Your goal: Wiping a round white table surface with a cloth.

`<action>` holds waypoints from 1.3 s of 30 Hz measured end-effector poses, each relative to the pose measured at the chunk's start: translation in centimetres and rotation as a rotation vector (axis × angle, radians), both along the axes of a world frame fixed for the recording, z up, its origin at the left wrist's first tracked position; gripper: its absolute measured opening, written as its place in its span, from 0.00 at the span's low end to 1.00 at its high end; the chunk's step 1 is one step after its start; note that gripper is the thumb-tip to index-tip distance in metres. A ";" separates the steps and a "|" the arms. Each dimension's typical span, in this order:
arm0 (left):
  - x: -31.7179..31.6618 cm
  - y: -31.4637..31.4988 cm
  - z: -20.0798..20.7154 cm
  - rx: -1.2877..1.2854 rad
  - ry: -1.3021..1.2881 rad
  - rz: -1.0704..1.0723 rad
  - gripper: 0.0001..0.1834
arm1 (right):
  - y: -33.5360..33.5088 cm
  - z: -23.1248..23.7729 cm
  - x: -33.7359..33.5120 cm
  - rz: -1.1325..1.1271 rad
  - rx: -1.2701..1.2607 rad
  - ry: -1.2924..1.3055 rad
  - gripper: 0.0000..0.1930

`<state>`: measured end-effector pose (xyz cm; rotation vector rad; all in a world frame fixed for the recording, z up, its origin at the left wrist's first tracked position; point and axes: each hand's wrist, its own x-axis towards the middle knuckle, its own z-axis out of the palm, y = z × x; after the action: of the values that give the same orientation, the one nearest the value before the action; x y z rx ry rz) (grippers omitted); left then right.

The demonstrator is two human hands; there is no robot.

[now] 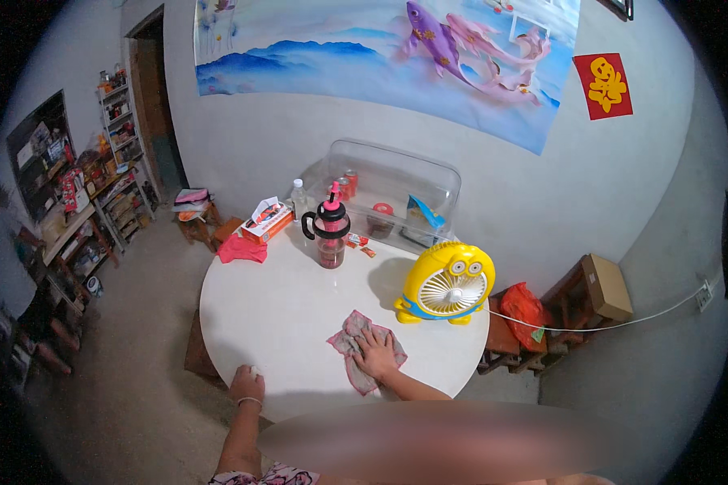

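Observation:
My right hand [375,356] lies flat on a grey cloth with a pink edge [353,327], its fingers spread and pressing the cloth to the white round table [255,315]. At the table's near left edge, my left hand [245,383] is closed, with a bit of something whitish showing at its fingers; I cannot make out what it is. To the right of the cloth stands a yellow cartoon-shaped fan [449,284] with a blue base. Beyond the cloth is a clear jug with a black handle and pink top [330,236].
A tissue box [267,222], a pink cloth [243,249] and a plastic bottle [299,198] sit at the far left. Behind the jug, a clear plastic bin [396,174] holds cans. The fan's white cord [623,325] runs to the right wall. Another person [12,259] stands far left.

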<state>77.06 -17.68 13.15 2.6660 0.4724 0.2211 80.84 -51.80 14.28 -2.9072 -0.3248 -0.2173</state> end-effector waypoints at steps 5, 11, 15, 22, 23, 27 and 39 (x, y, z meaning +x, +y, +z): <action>-0.5 1.0 -0.9 0.011 -0.055 -0.036 0.13 | 1.2 0.0 -0.2 -0.024 -0.030 0.053 0.28; -1.8 1.7 -2.1 0.007 -0.077 -0.042 0.12 | 2.0 -0.3 -3.3 0.074 -0.048 0.123 0.35; -1.6 1.5 -1.9 0.000 -0.101 -0.037 0.13 | 3.0 -0.2 -5.6 0.181 -0.077 0.045 0.41; -1.8 2.1 -2.6 0.036 -0.071 0.016 0.13 | 6.6 0.8 -8.9 0.284 -0.169 0.216 0.39; -1.8 2.2 -2.7 0.033 -0.098 -0.016 0.13 | 6.9 0.9 -9.2 0.283 -0.171 0.251 0.38; -1.5 1.5 -2.4 0.009 -0.117 -0.044 0.13 | 6.7 0.9 -9.3 0.280 -0.179 0.248 0.37; -1.1 2.3 -2.8 0.017 -0.097 -0.048 0.12 | 7.8 0.8 -8.0 0.280 -0.116 0.232 0.36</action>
<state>75.94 -15.40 10.36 2.6649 0.3775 0.3391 72.81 -44.04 15.10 -2.9130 -0.7155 0.1869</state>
